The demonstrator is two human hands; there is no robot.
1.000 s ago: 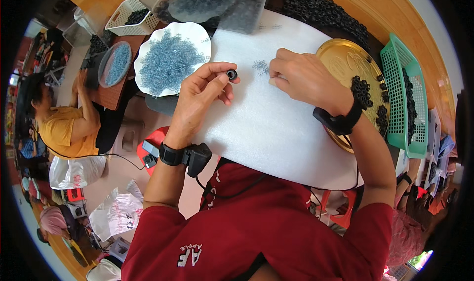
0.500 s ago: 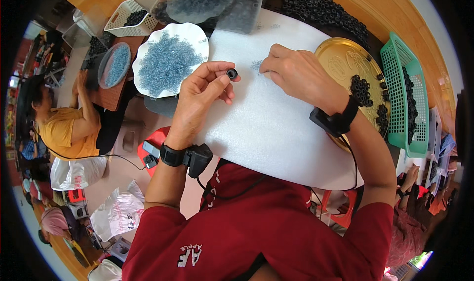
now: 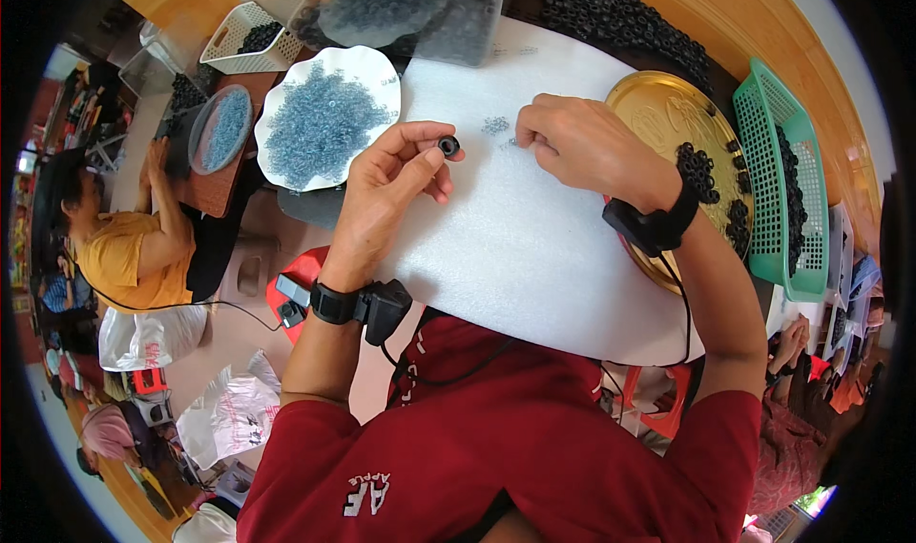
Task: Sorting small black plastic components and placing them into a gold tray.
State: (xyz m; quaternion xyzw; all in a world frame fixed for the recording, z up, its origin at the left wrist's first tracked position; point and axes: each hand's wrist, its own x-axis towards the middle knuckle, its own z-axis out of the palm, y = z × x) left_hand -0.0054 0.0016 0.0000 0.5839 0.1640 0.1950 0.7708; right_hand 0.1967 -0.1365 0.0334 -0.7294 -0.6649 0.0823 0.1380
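Observation:
Between thumb and forefinger, my left hand (image 3: 396, 169) pinches a small black ring-shaped part (image 3: 448, 146), its hole facing up. My right hand (image 3: 593, 147) hovers at the white foam sheet (image 3: 506, 247), thumb and fingertips pressed together; whatever they may hold is too small or hidden. Just left of those fingertips lies a little cluster of tiny translucent bluish pieces (image 3: 495, 125), with a few more beside the fingers. A white scalloped plate (image 3: 384, 77) heaped with similar bluish pieces (image 3: 324, 128) stands left of my left hand.
Right of my right hand, a gold tray (image 3: 649, 104) carries black rings, with a green basket (image 3: 816, 209) beyond it. A clear plastic bin (image 3: 468, 28) and a mass of black rings (image 3: 625, 28) line the far edge. A co-worker in yellow (image 3: 134, 257) sits at left.
My right hand has shifted slightly right, uncovering more of the small bluish cluster. The left hand keeps its pinch on the black ring, nearly still.

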